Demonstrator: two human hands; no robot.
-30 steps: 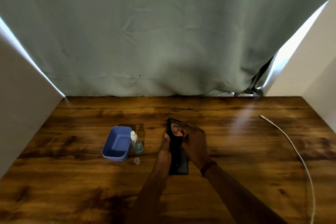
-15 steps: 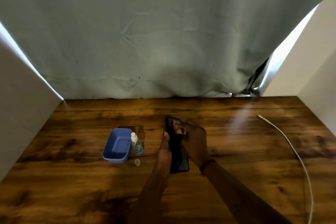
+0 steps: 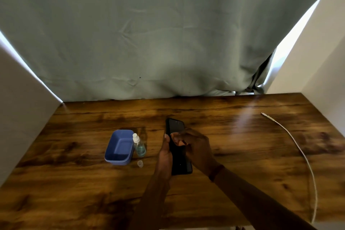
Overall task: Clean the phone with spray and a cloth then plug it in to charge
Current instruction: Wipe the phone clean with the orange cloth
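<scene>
The black phone (image 3: 176, 129) is held over mid-table, the left hand (image 3: 165, 153) gripping its left edge to steady it while the right hand (image 3: 197, 147) pinches a small pinkish cloth (image 3: 179, 143) against the screen, probably wiping. The spray bottle (image 3: 139, 146) stands to the left by a blue tub (image 3: 119, 147), and the charging cable (image 3: 302, 152) waits well to the right.

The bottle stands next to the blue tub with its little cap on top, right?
Not quite. The bottle does stand next to the blue tub, but its little cap is not on top. The cap is off and lies on the table just in front of the bottle. The head view shows it.
</scene>
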